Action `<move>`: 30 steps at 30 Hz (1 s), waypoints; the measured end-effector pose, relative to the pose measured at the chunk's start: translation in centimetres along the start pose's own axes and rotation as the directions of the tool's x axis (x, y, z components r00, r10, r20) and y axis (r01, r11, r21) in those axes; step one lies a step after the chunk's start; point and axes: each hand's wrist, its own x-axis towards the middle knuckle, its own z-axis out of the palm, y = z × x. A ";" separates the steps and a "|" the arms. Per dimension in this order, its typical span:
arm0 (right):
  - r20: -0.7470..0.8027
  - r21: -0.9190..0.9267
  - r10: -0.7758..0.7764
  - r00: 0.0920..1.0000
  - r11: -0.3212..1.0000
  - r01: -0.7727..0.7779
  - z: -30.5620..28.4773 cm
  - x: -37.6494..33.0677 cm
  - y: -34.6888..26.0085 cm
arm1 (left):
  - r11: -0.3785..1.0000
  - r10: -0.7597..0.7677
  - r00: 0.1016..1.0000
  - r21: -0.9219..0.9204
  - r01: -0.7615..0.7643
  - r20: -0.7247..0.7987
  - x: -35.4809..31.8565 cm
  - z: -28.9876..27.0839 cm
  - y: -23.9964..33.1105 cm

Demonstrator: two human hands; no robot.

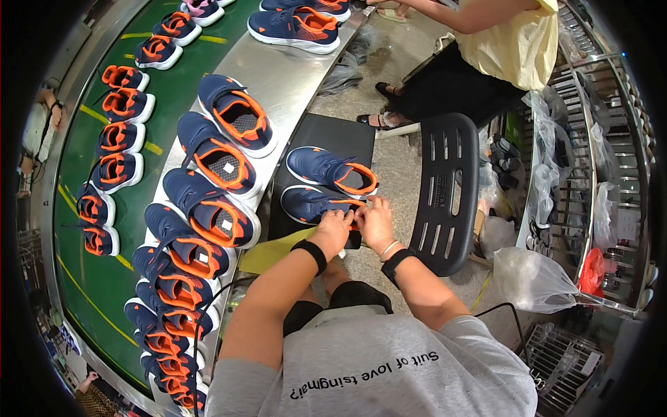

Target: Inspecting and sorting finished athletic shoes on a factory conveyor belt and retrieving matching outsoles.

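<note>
Head view: your left hand (336,226) and right hand (376,221) both pinch the orange collar of the nearer navy shoe (313,205), which lies on the black stool (326,135) just this side of its twin shoe (332,171), directly under your fingertips. Risk, as I judge it: the shoe sits at the stool's near edge, so a hard tug could drag it off onto the floor, or knock the twin against the black chair back (445,191) beside the stool.
</note>
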 end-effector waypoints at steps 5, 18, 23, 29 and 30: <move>-0.005 -0.001 0.066 0.998 0.998 -0.066 2.0 0.3 0.9 | 0.996 -0.088 0.993 -0.035 0.085 -0.083 0.1 0.3 0.2; 0.209 -0.133 0.112 0.971 0.987 -0.085 1.1 1.2 -2.1 | 0.967 0.003 0.976 -0.246 -0.058 -0.217 -4.0 2.3 -2.4; 0.195 -0.208 0.055 0.979 0.978 -0.013 2.0 1.1 -2.7 | 0.955 0.046 0.999 -0.291 -0.047 -0.010 -3.8 1.0 -2.0; 0.221 -0.219 0.089 0.971 0.975 -0.039 2.6 2.0 -2.7 | 0.912 -0.016 0.994 -0.410 -0.032 -0.111 -4.7 1.3 -1.9; 0.224 -0.219 0.096 0.970 0.975 -0.046 2.7 2.0 -2.8 | 0.910 -0.009 0.994 -0.412 -0.036 -0.108 -4.9 1.4 -2.0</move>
